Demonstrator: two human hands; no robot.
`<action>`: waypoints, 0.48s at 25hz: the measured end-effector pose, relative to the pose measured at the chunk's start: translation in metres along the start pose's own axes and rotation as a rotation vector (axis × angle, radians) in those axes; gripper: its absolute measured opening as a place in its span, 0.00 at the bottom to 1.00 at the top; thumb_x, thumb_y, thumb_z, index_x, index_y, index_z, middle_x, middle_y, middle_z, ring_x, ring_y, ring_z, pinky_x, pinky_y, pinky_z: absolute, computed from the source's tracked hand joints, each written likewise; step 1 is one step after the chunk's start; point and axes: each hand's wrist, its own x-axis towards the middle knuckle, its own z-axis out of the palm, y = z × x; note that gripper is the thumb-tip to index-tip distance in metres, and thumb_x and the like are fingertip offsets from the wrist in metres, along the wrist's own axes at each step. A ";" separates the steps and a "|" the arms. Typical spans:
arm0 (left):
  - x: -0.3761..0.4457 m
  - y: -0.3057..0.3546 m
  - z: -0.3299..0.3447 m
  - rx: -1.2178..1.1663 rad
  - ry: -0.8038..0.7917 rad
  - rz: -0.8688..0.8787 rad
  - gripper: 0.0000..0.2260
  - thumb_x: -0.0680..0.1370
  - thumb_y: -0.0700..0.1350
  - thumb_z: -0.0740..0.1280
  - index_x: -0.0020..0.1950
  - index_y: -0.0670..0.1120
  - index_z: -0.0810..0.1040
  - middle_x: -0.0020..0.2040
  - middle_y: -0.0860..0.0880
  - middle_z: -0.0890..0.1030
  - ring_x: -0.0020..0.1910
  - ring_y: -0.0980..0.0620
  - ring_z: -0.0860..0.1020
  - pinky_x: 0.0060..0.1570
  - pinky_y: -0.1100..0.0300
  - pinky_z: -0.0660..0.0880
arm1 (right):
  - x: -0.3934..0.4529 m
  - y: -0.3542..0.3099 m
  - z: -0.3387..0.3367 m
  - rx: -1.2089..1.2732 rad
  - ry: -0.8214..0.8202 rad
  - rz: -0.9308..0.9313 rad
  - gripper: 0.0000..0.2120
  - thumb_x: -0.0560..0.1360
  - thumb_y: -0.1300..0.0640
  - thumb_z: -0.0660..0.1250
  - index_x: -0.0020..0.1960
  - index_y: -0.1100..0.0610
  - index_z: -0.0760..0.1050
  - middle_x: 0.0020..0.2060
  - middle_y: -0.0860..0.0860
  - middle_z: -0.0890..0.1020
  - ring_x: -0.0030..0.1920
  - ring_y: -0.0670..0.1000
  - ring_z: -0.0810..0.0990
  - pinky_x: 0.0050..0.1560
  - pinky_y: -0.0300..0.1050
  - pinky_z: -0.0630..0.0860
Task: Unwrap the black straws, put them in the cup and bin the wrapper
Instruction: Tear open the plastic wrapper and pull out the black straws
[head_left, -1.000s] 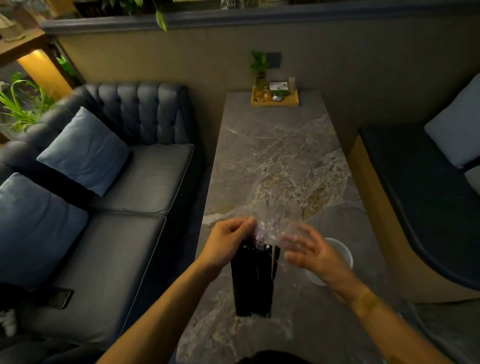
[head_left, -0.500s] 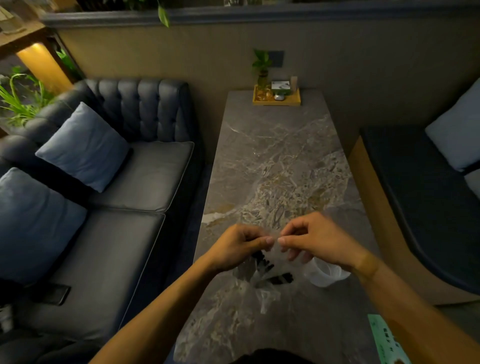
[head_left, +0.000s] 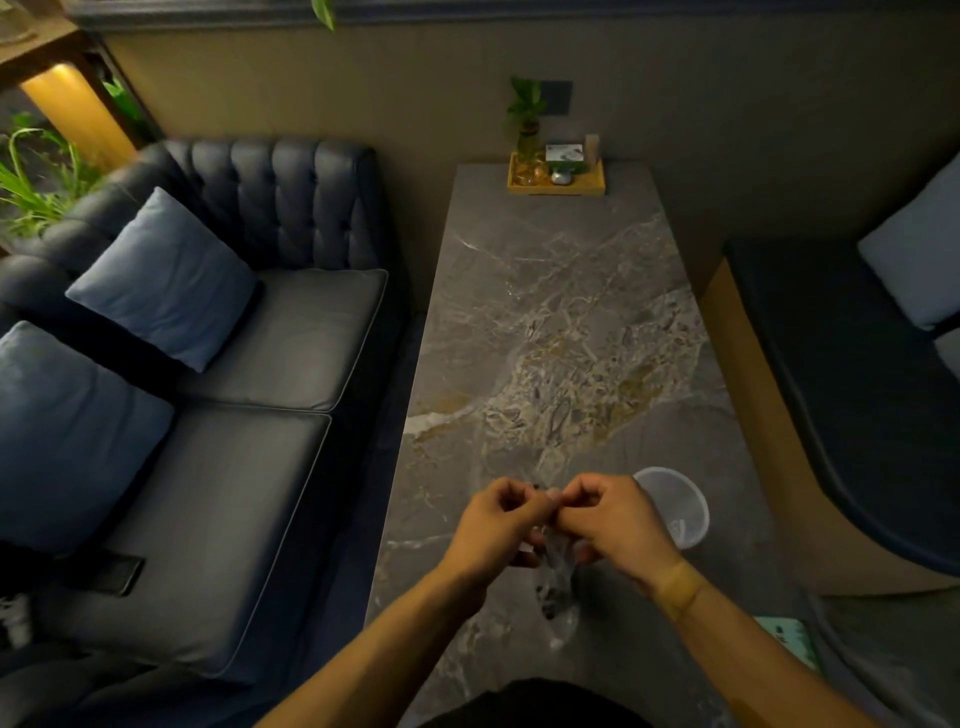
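Note:
My left hand and my right hand meet knuckle to knuckle above the near part of the marble table. Both pinch the top of a clear plastic wrapper that hangs down between them towards me. Dark bits inside the wrapper are all that shows of the black straws. A translucent plastic cup stands upright on the table just right of my right hand, apart from it.
A wooden tray with a small plant and bits stands at the table's far end. A dark sofa with blue cushions runs along the left, a bench along the right. A green packet lies at the near right edge.
The upright black straw bundle held by my left hand dropped low and is mostly hidden. My right hand came in from open to pinch the wrapper top. Both hands drew closer together.

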 end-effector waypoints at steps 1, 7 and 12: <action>0.000 0.000 0.000 -0.007 -0.003 -0.015 0.11 0.73 0.55 0.73 0.43 0.49 0.79 0.37 0.51 0.83 0.35 0.55 0.81 0.35 0.58 0.78 | 0.000 0.002 0.001 0.001 0.001 0.000 0.09 0.69 0.64 0.73 0.33 0.54 0.78 0.27 0.52 0.82 0.28 0.48 0.81 0.26 0.43 0.76; 0.000 0.002 0.000 -0.018 -0.006 -0.047 0.06 0.78 0.47 0.67 0.45 0.46 0.81 0.37 0.49 0.83 0.36 0.52 0.82 0.35 0.61 0.78 | 0.001 0.005 -0.005 0.152 -0.125 0.057 0.05 0.69 0.64 0.74 0.39 0.58 0.80 0.29 0.53 0.82 0.28 0.47 0.81 0.27 0.40 0.77; 0.003 0.008 -0.010 0.082 0.072 -0.006 0.05 0.78 0.43 0.66 0.47 0.43 0.80 0.35 0.50 0.82 0.34 0.55 0.81 0.35 0.63 0.78 | 0.001 0.006 -0.016 0.202 -0.111 0.042 0.03 0.70 0.59 0.75 0.40 0.58 0.81 0.31 0.54 0.84 0.31 0.48 0.82 0.27 0.40 0.77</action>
